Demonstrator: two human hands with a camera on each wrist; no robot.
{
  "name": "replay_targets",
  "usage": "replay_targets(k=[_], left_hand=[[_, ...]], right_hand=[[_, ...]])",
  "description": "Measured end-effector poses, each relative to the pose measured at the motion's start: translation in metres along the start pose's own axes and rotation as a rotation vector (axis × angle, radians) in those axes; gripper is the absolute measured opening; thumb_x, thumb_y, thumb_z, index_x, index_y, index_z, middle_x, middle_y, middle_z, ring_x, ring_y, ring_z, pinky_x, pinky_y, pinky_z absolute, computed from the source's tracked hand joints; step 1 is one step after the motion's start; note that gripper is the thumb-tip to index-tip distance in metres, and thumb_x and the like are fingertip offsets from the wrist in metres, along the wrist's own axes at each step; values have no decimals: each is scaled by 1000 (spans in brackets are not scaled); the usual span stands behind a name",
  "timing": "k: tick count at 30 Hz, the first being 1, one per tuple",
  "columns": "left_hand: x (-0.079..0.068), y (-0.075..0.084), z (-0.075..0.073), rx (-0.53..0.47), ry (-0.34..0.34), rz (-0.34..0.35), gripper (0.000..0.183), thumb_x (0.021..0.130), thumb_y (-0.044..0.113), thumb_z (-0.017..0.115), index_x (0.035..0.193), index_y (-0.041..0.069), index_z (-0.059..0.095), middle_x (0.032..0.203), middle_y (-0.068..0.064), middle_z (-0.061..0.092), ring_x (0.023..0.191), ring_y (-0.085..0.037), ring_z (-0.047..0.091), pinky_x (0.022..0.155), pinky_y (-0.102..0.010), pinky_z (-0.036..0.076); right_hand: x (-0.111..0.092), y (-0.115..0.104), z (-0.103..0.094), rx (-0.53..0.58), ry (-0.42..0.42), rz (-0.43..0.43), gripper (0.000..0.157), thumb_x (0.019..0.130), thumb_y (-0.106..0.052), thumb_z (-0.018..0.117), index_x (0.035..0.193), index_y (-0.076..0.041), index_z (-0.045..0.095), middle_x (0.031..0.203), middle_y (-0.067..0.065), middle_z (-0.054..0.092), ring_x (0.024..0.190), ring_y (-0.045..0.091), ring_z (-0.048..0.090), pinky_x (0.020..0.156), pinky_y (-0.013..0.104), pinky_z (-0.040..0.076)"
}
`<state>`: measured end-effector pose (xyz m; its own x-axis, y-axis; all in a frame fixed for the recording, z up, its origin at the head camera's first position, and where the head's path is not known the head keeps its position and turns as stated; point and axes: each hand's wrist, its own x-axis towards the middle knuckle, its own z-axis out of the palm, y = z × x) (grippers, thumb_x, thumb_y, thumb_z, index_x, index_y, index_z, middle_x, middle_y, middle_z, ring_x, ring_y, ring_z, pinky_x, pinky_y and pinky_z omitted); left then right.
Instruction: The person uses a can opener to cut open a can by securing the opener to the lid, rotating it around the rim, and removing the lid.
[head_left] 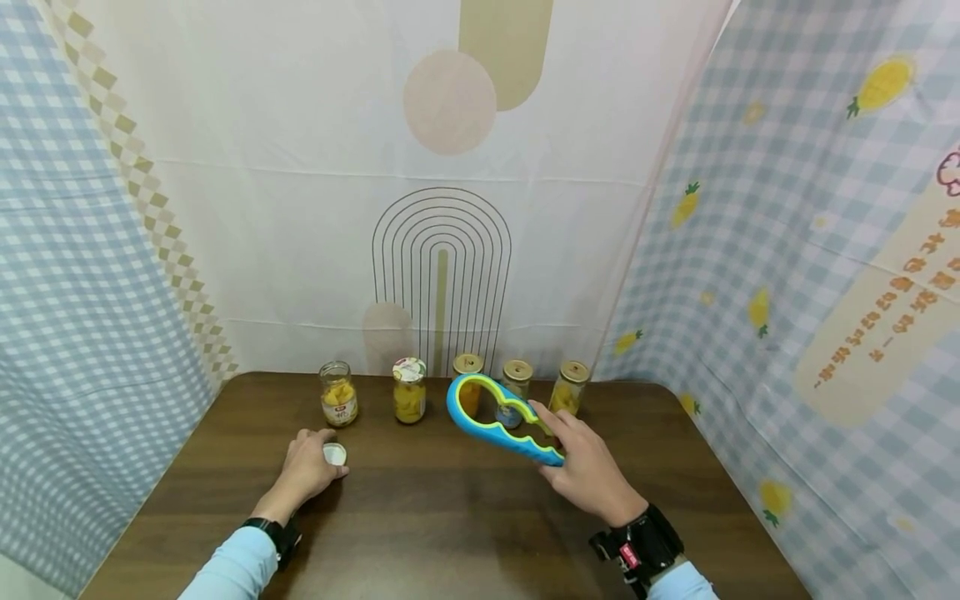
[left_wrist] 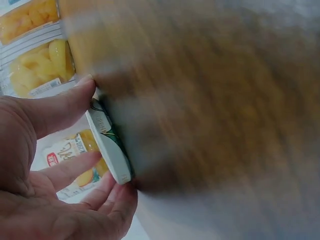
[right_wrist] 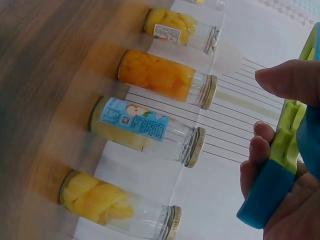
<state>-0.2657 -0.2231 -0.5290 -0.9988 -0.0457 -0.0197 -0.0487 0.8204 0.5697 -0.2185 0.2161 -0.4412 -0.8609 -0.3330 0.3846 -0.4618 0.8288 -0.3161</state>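
Note:
My left hand [head_left: 303,462] pinches a round jar lid [head_left: 335,454] between thumb and fingertips, low over the table's left side. The lid's pale side faces up; its printed green edge shows in the left wrist view [left_wrist: 107,142]. Just beyond that hand stands an open glass jar [head_left: 339,398] of yellow fruit, with no lid on it. My right hand [head_left: 588,471] grips a blue and lime-green jar opener [head_left: 517,442] by its handle end, raised above the table. The opener's looped end points left, in front of the jars at the back.
Along the back of the brown table [head_left: 420,517] stand several lidded jars: one with a patterned lid [head_left: 408,400], then gold-lidded ones with orange fruit [head_left: 468,364], a blue label [head_left: 517,371] and yellow fruit [head_left: 570,383]. Cloth curtains [head_left: 300,250] hang behind and on both sides.

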Motion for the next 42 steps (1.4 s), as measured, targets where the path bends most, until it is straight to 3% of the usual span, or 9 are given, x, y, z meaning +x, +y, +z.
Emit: replay_targets(k=[6,10,16,23,29,36,42], left_hand=[[-8,7,0,16,22,-31,90,82,16,91,152,-13,43,140,-45,48,125,-60,50,106,-68,46],[-20,14,2,4,88,-44,95,85,22,90,157,-10,37,148,-44,42,135,-63,44,111,-73,38],[-43,30,0,-7,156,-9,87,87,29,89,154,-7,47,149,-40,48,136,-60,48,107,-70,39],[-75,51,-5,-74,124,35,73,91,33,86,148,-2,57,150,-34,53,137,-56,51,108,-72,40],[-100,64,-4,-137,130,77,65,89,31,87,141,0,64,147,-29,60,136,-51,56,112,-75,39],[-105,71,-2,-156,150,88,63,88,32,89,139,2,66,144,-26,63,133,-49,58,108,-70,45],[-105,71,-1,-167,151,70,63,88,31,88,139,3,66,144,-25,62,133,-49,58,107,-68,47]], right_hand=[[1,1,-1,8,1,-7,99,77,-7,92,163,-25,46,105,2,63,83,11,43,72,29,35],[1,3,0,5,-2,-4,99,77,-8,92,163,-27,46,108,3,64,84,11,44,72,29,36],[0,8,0,3,-2,18,101,77,-6,92,163,-28,45,109,0,63,85,12,46,73,29,38],[-2,14,-2,17,1,55,97,78,-8,92,162,-24,48,120,1,66,86,14,51,73,28,41],[-4,20,-2,24,4,81,94,79,-8,91,162,-24,48,112,0,65,78,10,45,67,24,37],[-4,22,-1,22,6,85,95,79,-7,91,161,-24,49,106,-3,61,77,10,45,66,24,37],[-5,22,-1,30,-4,89,95,79,-6,90,162,-25,48,109,3,64,77,11,45,66,23,37]])
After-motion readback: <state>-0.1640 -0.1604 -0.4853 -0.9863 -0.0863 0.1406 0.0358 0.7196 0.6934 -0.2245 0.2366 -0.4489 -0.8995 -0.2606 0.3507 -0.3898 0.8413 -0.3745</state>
